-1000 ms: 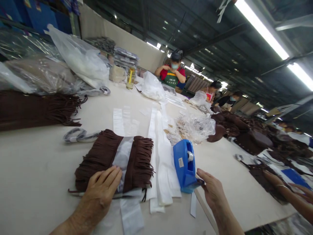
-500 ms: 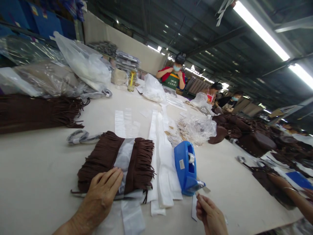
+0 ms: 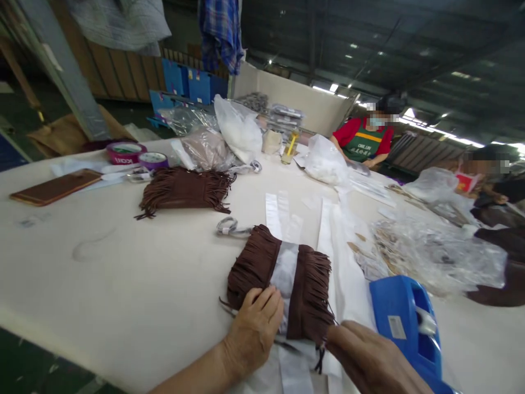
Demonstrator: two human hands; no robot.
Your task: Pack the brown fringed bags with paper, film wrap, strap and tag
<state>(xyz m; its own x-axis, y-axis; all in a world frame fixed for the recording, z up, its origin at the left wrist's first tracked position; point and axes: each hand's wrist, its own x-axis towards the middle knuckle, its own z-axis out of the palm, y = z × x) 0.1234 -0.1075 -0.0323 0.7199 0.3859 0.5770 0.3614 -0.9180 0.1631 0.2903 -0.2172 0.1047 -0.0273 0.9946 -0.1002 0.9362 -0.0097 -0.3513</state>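
Note:
A dark brown fringed bag [image 3: 307, 284] lies on the table with a translucent strip [image 3: 286, 268] wrapped across its middle. My left hand [image 3: 258, 323] rests on the bag's lower part and the strip's edge, fingers stretched out. At the bag's lower right corner is my right hand [image 3: 365, 350], its fingertips pinched together beside the fringe. What they hold is too small to make out. Just right of that hand stands a blue tape dispenser [image 3: 396, 317], partly cut off at the bottom. White paper strips [image 3: 348, 268] lie between bag and dispenser.
Another brown fringed bag [image 3: 180, 189] lies back left, near tape rolls [image 3: 153, 160] and a brown phone-like case [image 3: 57, 187]. Clear plastic bags [image 3: 443, 251] sit on the right. Across the table is a person in a green apron [image 3: 365, 145]. A bottle [image 3: 289, 148] stands at the back.
The view has swung left. My right hand has moved from the dispenser's cutting end to the bag's lower right corner. My left hand still lies on the bag.

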